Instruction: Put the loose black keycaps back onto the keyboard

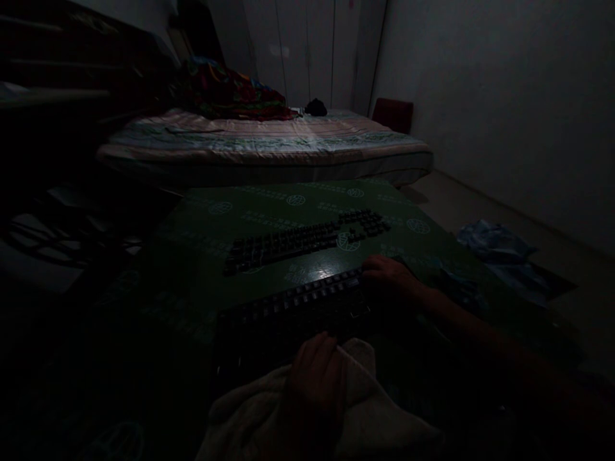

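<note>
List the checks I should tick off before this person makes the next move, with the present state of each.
1. Keyboard resting on the green table: ok.
2. Loose keycaps laid out in rows, apart from both hands: ok, they lie beyond the keyboard.
3. Left hand on the cloth: ok, at the keyboard's near side.
4. Right hand placed at the keyboard: ok, at its far right end; whether the fingers grip anything: cannot tell.
5. Light good enough to see detail: not ok, the room is very dim.
6. State of the keyboard's nearer rows: cannot tell, too dark.
</note>
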